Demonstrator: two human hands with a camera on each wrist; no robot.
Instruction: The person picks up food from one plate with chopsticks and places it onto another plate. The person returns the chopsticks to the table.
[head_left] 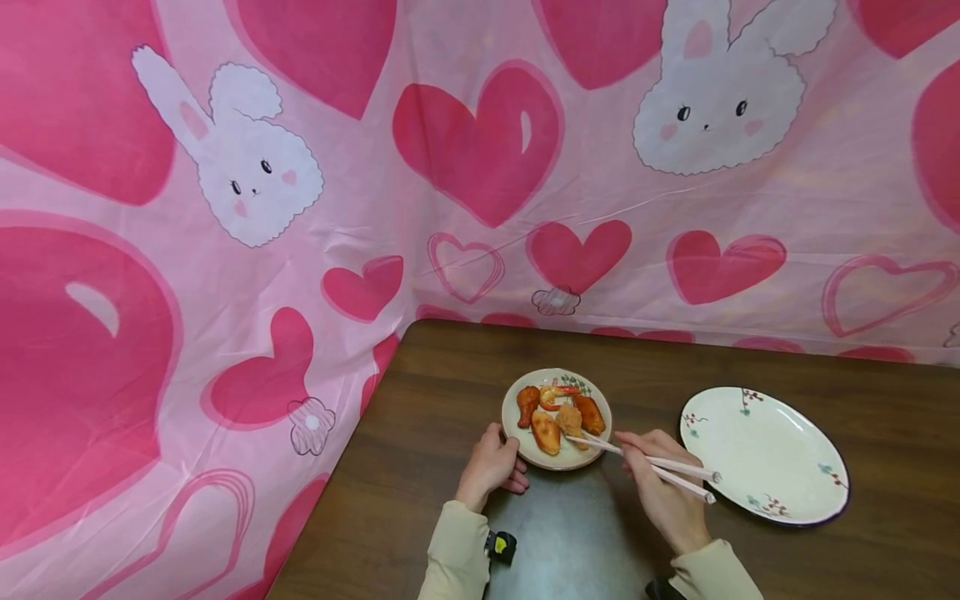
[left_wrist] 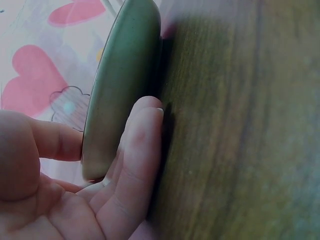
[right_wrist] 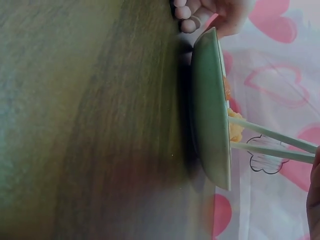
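My left hand [head_left: 491, 467] grips the left edge of a small round plate [head_left: 540, 462], thumb at the rim and fingers under its side in the left wrist view. In my right hand [head_left: 666, 493] I hold a pair of pale chopsticks [head_left: 682, 469]. Their tips are at a crumbed fried piece [head_left: 569, 418] on the plate's right side; in the right wrist view they straddle that fried piece [right_wrist: 235, 126]. Around it lie a drumstick [head_left: 528, 405], a shrimp [head_left: 552, 397], a glazed brown wing [head_left: 590, 414] and a golden browned piece [head_left: 546, 434].
A larger oval white plate [head_left: 765, 454] with a dark rim and small floral sprigs stands to the right, bearing no food. The brown wooden table [head_left: 390, 467] meets a pink heart-and-rabbit cloth [head_left: 480, 275] at its back and left edges.
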